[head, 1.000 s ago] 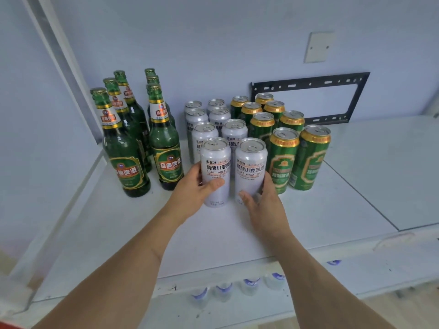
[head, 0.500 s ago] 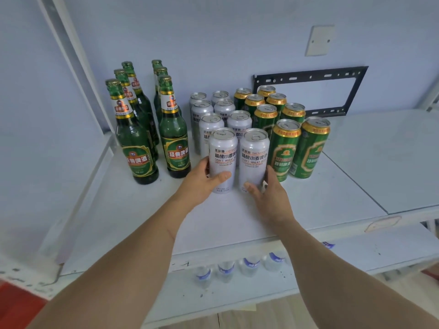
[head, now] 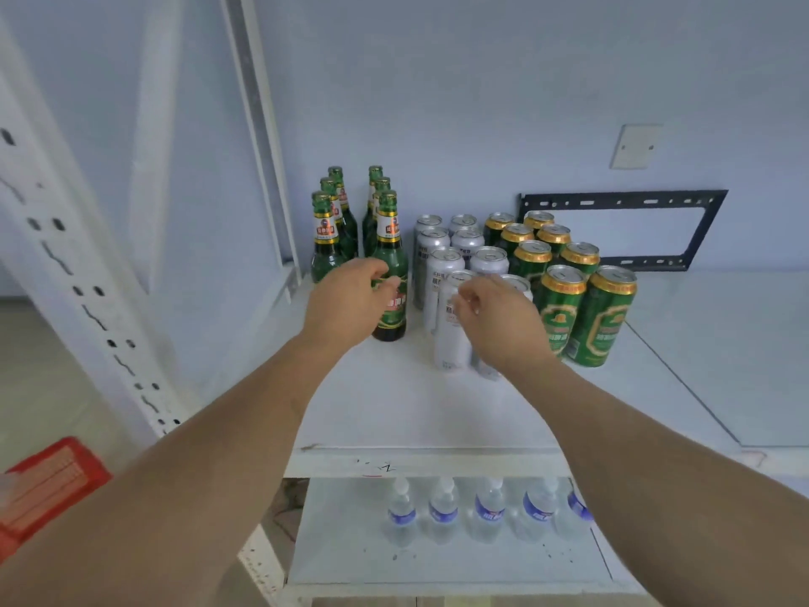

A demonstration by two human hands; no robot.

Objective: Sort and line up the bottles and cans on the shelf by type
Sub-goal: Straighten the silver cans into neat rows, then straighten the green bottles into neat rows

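Observation:
On the white shelf [head: 394,409], green glass bottles [head: 391,256] stand in two rows at the left. Silver cans [head: 446,265] form two rows in the middle, and green cans with gold rims [head: 604,317] form two rows at the right. My left hand [head: 350,300] hovers in front of the nearest bottle, fingers loosely curled over its label and holding nothing. My right hand [head: 499,317] hangs in front of the two nearest silver cans [head: 451,343] and partly hides them, its fingers loose and empty.
A white perforated upright [head: 79,273] runs down the left. A black metal bracket [head: 621,230] and a wall plate [head: 634,146] are on the wall behind the cans. Several water bottles [head: 442,510] stand on the lower shelf. A red crate [head: 48,479] sits low left.
Both hands have let go of the two front silver cans and lifted up and back. My left hand has drifted left toward the bottles. The camera has pulled back and tilted down.

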